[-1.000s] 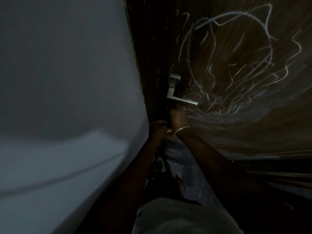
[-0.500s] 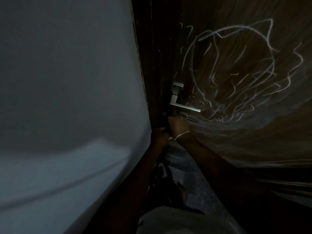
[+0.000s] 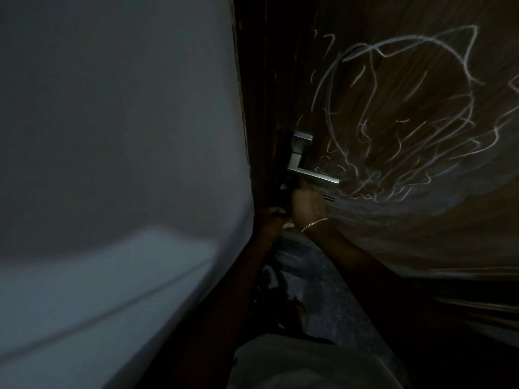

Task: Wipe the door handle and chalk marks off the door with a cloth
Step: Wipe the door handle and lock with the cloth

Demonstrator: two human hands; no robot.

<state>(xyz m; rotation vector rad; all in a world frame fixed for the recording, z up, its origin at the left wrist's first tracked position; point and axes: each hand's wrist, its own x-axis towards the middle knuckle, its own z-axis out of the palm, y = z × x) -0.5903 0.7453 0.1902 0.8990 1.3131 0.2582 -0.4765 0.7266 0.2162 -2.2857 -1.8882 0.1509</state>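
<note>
A pale wall [image 3: 112, 136] fills the left of the dim view, and beside its edge the left hand [image 3: 271, 221] is raised in shadow, its fingers curled, though whether it holds anything I cannot tell. Just right of it the right hand [image 3: 307, 204], a thin bracelet [image 3: 314, 224] at the wrist, is closed just under the metal door handle [image 3: 311, 172]; a cloth cannot be made out in the dark, so what it grips I cannot tell. Further right, the brown door [image 3: 421, 234] is covered with looping white chalk marks [image 3: 407, 122], spreading from beside the handle toward the right edge.
</note>
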